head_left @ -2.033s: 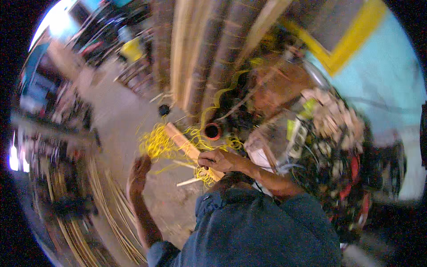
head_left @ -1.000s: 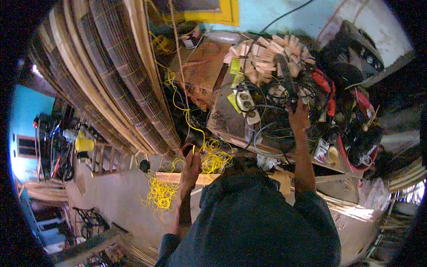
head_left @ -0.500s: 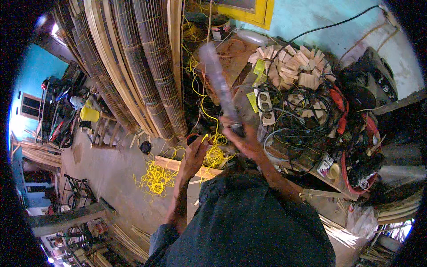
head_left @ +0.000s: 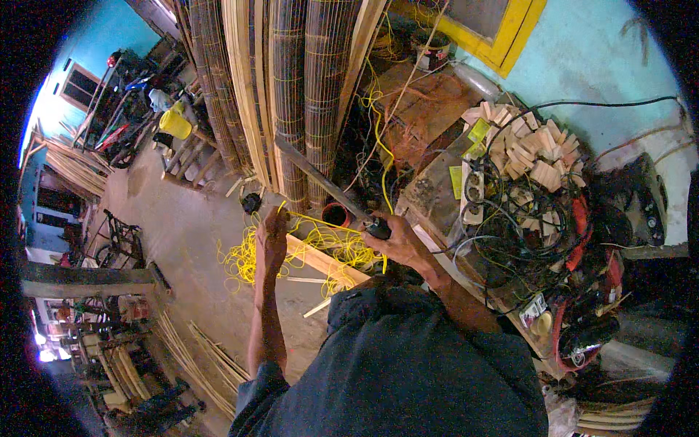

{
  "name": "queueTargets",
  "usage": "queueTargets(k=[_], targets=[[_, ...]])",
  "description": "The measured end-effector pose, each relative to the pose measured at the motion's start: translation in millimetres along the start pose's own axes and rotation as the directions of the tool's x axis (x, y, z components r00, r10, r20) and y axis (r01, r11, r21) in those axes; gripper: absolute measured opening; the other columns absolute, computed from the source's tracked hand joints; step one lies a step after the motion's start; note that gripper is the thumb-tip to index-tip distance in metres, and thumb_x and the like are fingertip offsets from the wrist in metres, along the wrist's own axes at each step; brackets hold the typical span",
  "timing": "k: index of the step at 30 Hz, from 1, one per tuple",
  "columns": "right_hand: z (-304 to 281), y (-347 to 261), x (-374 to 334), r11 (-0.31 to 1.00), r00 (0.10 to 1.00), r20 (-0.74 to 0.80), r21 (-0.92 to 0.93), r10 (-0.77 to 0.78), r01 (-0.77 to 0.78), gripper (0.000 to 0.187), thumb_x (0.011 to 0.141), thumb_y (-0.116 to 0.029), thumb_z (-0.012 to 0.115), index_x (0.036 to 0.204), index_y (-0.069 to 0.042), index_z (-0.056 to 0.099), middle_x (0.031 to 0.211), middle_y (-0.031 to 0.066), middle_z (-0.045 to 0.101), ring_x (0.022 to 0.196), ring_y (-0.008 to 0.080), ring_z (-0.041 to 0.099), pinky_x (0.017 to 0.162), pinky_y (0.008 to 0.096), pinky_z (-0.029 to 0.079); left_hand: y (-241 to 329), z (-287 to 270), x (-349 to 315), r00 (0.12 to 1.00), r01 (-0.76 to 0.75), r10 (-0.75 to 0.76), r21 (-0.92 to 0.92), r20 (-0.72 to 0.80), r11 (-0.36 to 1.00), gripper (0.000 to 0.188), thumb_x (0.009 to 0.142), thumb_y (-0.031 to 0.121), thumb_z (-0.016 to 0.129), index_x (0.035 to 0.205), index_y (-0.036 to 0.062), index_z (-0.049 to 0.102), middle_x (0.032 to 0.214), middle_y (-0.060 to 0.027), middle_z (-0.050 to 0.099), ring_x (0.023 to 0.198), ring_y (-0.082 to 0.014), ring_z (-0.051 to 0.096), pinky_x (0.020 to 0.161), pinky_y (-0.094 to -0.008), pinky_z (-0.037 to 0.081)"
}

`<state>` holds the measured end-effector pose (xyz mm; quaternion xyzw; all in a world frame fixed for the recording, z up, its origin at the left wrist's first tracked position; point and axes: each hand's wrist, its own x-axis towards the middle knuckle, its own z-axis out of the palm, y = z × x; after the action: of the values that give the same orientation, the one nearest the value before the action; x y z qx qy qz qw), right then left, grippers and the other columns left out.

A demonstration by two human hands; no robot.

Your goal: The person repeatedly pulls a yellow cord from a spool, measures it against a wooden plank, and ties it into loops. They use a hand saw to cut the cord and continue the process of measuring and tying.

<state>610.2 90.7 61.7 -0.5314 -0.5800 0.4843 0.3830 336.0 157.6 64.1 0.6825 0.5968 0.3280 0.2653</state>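
Observation:
My left hand (head_left: pixel 272 237) is closed, pinching the yellow cord (head_left: pixel 320 220), which runs taut across to my right hand. Black-handled and long-bladed, a machete (head_left: pixel 320 177) is gripped in my right hand (head_left: pixel 404 244). Its blade slants up and left, in front of the bamboo blinds. The cord's end by my right hand is partly hidden by the fingers. Below and between my hands, a tangled heap of yellow cord (head_left: pixel 244 256) lies on the floor around a wooden plank (head_left: pixel 320 258).
Tall rolled bamboo blinds (head_left: pixel 324 87) stand ahead. To the right, a wooden table (head_left: pixel 429 193) carries a pile of wood blocks (head_left: pixel 542 156), black cables and a white power strip (head_left: pixel 473 197). A red-rimmed container (head_left: pixel 336 214) stands beyond my hands. Bamboo strips (head_left: pixel 186 357) lie left.
My right hand has brought the machete down from upright to a leftward slant. My left hand has moved left, and the yellow cord now stretches between both hands. The view has turned.

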Motion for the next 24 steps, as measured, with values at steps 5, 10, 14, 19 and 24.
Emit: queueTargets(k=[5, 10, 14, 19, 24], targets=[[-4, -4, 2, 0.994, 0.991, -0.084, 0.005, -0.107, 0.108, 0.026, 0.075, -0.017, 0.065, 0.097, -0.005, 0.058, 0.089, 0.0112, 0.063, 0.081, 0.0234, 0.061, 0.075, 0.0352, 0.047, -54, 24, -3, 0.987, -0.112, 0.098, 0.112, 0.127, 0.987, 0.026, 0.089, 0.013, 0.046, 0.113, 0.0064, 0.054, 0.088, -0.0192, 0.062, 0.081, -0.0300, 0.059, 0.071, -0.0345, 0.044], [-15, -12, 6, 0.977, 0.997, -0.063, 0.215, 0.032, -0.017, 0.024, 0.077, -0.017, 0.065, 0.097, -0.006, 0.058, 0.086, 0.0073, 0.062, 0.081, 0.0184, 0.059, 0.078, 0.0325, 0.046, 69, 73, -6, 0.871, -0.096, 0.307, -0.480, 0.383, 0.872, 0.031, 0.094, 0.012, 0.038, 0.121, 0.0004, 0.047, 0.103, -0.0151, 0.060, 0.085, -0.0239, 0.057, 0.080, -0.0302, 0.043], [-26, -10, 8, 0.980, 0.980, -0.198, 0.197, 0.021, 0.019, 0.025, 0.078, -0.018, 0.064, 0.099, -0.005, 0.057, 0.089, 0.0074, 0.061, 0.083, 0.0187, 0.059, 0.080, 0.0324, 0.046, 87, 84, 3, 0.811, -0.063, 0.169, -0.203, 0.561, 0.977, 0.027, 0.094, 0.019, 0.044, 0.114, 0.0022, 0.050, 0.093, -0.0134, 0.058, 0.080, -0.0157, 0.054, 0.067, -0.0324, 0.045], [-38, 12, 0, 0.996, 0.938, -0.339, -0.073, -0.075, 0.053, 0.031, 0.077, -0.016, 0.064, 0.104, -0.004, 0.055, 0.090, 0.0085, 0.060, 0.084, 0.0198, 0.058, 0.079, 0.0345, 0.045, 97, 104, 1, 0.899, -0.222, 0.289, -0.225, 0.329, 0.949, 0.030, 0.095, 0.022, 0.040, 0.115, 0.0005, 0.049, 0.098, -0.0145, 0.057, 0.083, -0.0176, 0.055, 0.070, -0.0307, 0.046], [-32, 6, -6, 0.996, 0.924, -0.374, 0.004, -0.084, 0.092, 0.031, 0.076, -0.015, 0.065, 0.104, -0.004, 0.055, 0.088, 0.0075, 0.060, 0.081, 0.0194, 0.058, 0.076, 0.0338, 0.046, 107, 129, -16, 0.910, -0.272, 0.367, -0.392, 0.191, 0.879, 0.032, 0.095, 0.020, 0.037, 0.116, -0.0034, 0.044, 0.106, -0.0198, 0.055, 0.088, -0.0304, 0.055, 0.077, -0.0335, 0.043]])
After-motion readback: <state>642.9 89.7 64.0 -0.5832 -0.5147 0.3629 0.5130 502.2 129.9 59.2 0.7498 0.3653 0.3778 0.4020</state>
